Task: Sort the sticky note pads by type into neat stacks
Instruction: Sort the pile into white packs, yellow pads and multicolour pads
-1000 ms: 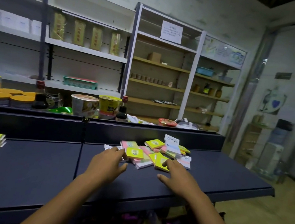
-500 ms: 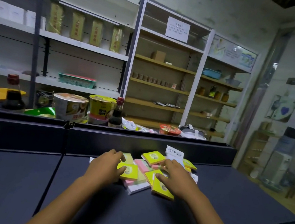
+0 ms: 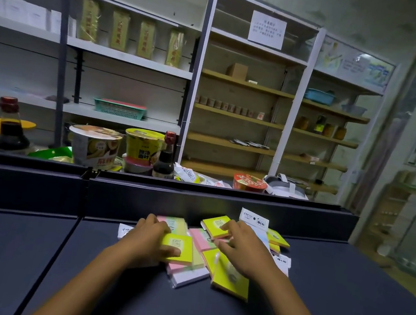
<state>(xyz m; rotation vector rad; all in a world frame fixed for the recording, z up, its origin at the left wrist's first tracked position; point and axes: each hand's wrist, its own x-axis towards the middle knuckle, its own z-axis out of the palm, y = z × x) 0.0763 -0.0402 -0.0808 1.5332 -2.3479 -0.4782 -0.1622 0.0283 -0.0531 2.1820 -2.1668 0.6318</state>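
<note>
Both hands are in the jumbled pile of sticky note pads on the dark table. Left hand grips a yellow pad (label reads 2207), thumb along its near edge. Right hand lies fingers-spread, flat across another yellow pad and pink ones.

Since a second ago both hands have moved from the bare counter in front of the pile onto the pads near the middle of the frame. The left hand now grips a yellow pad, thumb along its near edge, where before it lay flat short of it. The right hand has reached further up, its fingers now touching the yellow pad at the back. The yellow stack at the left edge has gone from view.
</note>
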